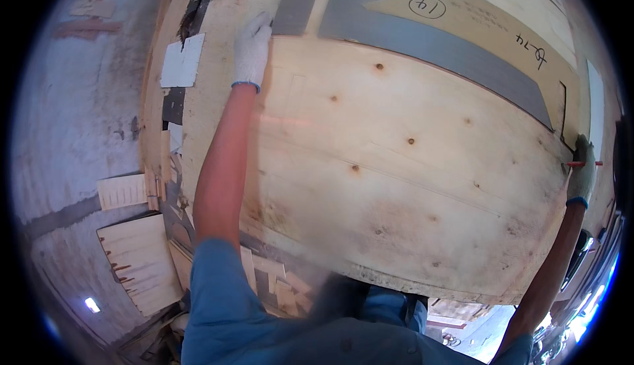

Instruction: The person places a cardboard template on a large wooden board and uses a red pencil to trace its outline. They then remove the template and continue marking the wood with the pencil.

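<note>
A large pale plywood sheet [370,127] with several dark knots lies in front of me. Along its far side rests a long flat template board [436,45], part grey and part tan, with slots cut into it and handwritten marks. My left hand [251,51], in a white glove with a blue cuff, is at the template's left end, its fingers curled. What they hold, if anything, is hidden. At the far right, beside the template's right end, my gloved right hand [581,173] is closed around a thin red pencil [576,164], which pokes out on both sides.
White scraps [182,61] lie beside the sheet on the left. Plywood offcuts [142,263] lie on the grey floor [72,121] at lower left, and more wood pieces [287,292] show below the sheet's near edge. A white strip [595,111] stands out beyond my right hand.
</note>
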Demonstrator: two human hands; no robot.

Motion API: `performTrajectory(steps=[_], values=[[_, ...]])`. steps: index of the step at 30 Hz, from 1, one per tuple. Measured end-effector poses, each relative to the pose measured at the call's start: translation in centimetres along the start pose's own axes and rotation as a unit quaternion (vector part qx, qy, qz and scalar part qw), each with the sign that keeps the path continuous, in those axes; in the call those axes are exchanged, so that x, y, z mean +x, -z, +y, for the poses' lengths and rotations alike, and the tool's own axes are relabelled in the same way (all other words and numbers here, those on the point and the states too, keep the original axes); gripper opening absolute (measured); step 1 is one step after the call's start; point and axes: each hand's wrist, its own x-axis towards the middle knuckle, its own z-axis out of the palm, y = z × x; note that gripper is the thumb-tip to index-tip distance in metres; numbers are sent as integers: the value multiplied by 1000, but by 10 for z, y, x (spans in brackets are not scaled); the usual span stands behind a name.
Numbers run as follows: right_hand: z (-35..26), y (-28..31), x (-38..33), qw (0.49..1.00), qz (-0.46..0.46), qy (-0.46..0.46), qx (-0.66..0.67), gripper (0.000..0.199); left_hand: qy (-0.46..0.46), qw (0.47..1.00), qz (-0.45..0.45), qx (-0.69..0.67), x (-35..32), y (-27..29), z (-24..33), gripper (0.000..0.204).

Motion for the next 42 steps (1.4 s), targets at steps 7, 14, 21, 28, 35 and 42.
performTrajectory(steps=[7,14,21,28,35,42], values=[[37,36,-21,989,110,60,-80,48,-51,986,29,157,5,-49,-32,42],[12,-41,-35,985,144,39,92,44,0,986,-79,146,1,14,-59,43],[-7,-56,-58,973,166,38,159,48,17,986,-40,162,7,7,-57,48],[-21,-49,-57,988,127,-32,78,51,51,986,-21,155,0,-5,-27,51],[-31,-47,-54,986,120,-56,101,51,39,971,-51,231,-1,-4,-24,54],[-22,-40,-47,987,115,-30,105,52,61,969,-34,238,-5,-11,-13,53]])
